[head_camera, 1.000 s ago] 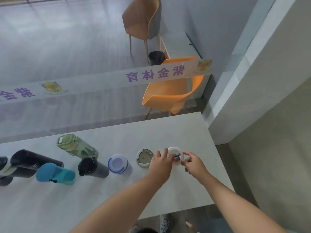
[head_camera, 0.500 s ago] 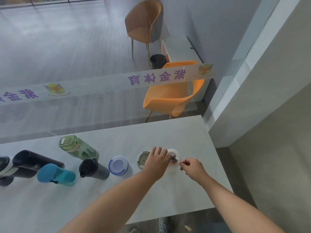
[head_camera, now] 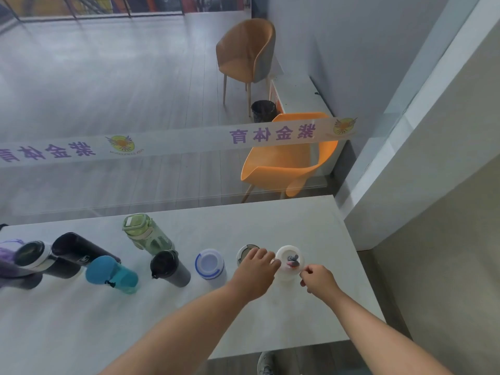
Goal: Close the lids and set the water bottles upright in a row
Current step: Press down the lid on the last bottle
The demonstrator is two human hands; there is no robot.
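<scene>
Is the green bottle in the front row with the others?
No, the green bottle stands behind the row, nearer the glass.

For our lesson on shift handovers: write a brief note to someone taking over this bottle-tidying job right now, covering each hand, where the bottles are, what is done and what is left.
Left hand: fingers resting against the white bottle, partly covering the grey-lidded bottle.
Right hand: loosely curled beside the white bottle's right edge, holding nothing I can see.
Done: white-and-blue bottle, grey-lidded bottle and white bottle look upright in a row on the table.
Left: black tumbler, teal bottle, green bottle and the dark bottles at far left appear to lie down or lean, out of line. Lid states are hard to tell.
</scene>
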